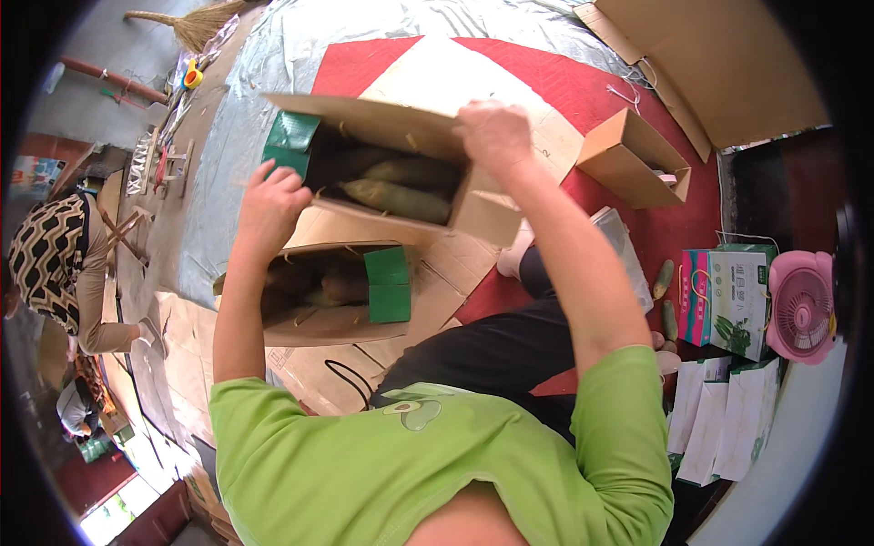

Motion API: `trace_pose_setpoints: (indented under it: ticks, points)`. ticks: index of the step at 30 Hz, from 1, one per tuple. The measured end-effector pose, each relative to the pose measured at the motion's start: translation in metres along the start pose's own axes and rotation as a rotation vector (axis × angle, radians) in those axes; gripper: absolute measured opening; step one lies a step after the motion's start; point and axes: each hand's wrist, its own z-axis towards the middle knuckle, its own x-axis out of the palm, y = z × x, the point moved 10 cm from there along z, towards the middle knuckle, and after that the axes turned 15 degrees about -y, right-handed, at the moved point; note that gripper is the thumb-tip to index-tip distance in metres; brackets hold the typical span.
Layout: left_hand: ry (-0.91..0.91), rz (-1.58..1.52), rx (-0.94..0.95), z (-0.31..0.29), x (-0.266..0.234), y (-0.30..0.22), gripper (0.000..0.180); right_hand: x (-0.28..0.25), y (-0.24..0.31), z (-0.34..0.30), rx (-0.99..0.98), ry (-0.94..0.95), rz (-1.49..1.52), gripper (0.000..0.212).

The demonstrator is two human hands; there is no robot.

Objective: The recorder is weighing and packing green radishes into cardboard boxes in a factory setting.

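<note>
An open cardboard box (382,211), with a green flap (290,133) at its left end, is held up in front of me. Inside lie long green-brown vegetables (401,193); their exact kind is hard to tell. My left hand (273,202) has its fingers closed on the box's left edge, below the green flap. At the upper right corner, my right hand (496,132) grips the cardboard. Closer to me stands a second open box (332,335), its green flap (388,284) on the right, with dim, rounded produce inside.
Flattened cardboard (473,264) covers part of the red floor mat (583,237). A smaller open carton (628,150) stands at the right. Beyond it are printed boxes (737,291) and a pink fan (801,305). Another person (68,255) bends over at far left; a broom (200,23) lies at top left.
</note>
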Motion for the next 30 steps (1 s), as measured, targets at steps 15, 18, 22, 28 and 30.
trace_pose_setpoints:
  ticks: [15, 18, 22, 28, 30]
  points:
    - [-0.216, 0.082, -0.578, -0.115, -0.034, 0.062, 0.037, 0.003, 0.086, -0.059, 0.172, 0.169, 0.685, 0.014]
    - [-0.362, 0.187, -0.727, -0.17, -0.075, 0.081, 0.039, 0.014, 0.114, -0.098, 0.218, 0.601, 0.702, 0.01]
    - [-0.685, 0.304, -1.182, -0.277, -0.125, 0.088, 0.045, 0.028, 0.117, -0.124, 0.043, 0.708, 0.41, 0.014]
    - [-0.935, -0.219, -2.171, -0.42, -0.059, 0.017, 0.074, 0.062, 0.113, -0.156, 0.091, 0.704, 0.457, 0.017]
    - [-1.047, -0.411, -2.314, -0.411, -0.031, -0.013, 0.079, 0.09, 0.117, -0.178, 0.163, 0.808, 0.579, 0.021]
